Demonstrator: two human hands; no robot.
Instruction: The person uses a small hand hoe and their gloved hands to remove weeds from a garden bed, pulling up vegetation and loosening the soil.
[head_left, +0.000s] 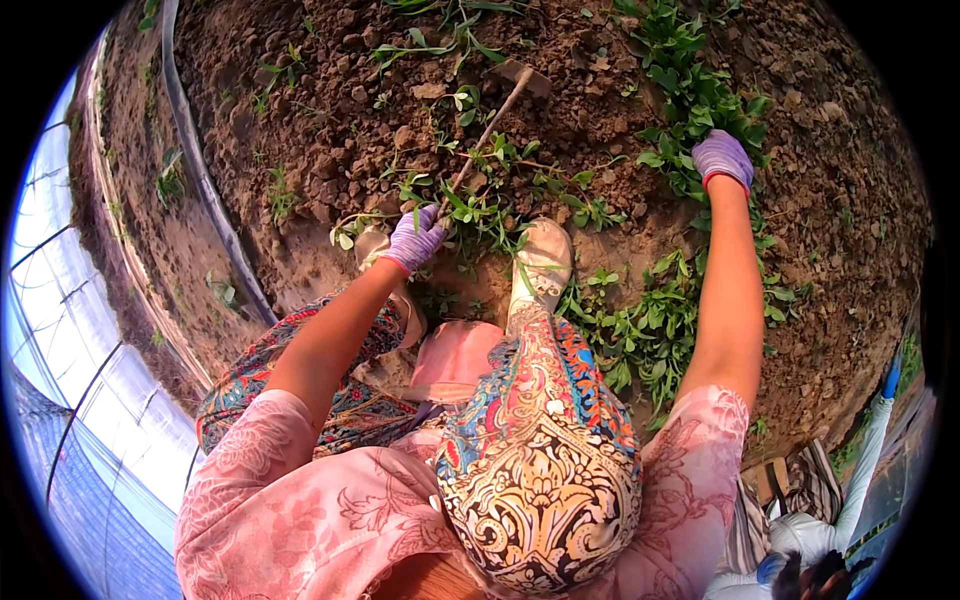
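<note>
My left hand (416, 238), in a purple-and-white knit glove, is closed around the lower handle of a short hoe (491, 124). The hoe's flat head (521, 77) rests on loose soil farther out. Leafy plants (480, 214) lie close beside that hand and partly cover the handle. Out to the right, my right hand (722, 159) wears a matching glove with a red cuff. It grips a strip of leafy green plants (701, 94), and the leaves hide its fingertips. More green plants (652, 326) grow below my right forearm.
Cloddy brown soil (337, 112) surrounds the plants. A dark hose or pipe (196, 165) runs along the left. My light shoe (541, 262) stands between plant clumps. Plastic greenhouse sheeting (75, 300) rises at far left. Another person (806, 532) is low at the right rear.
</note>
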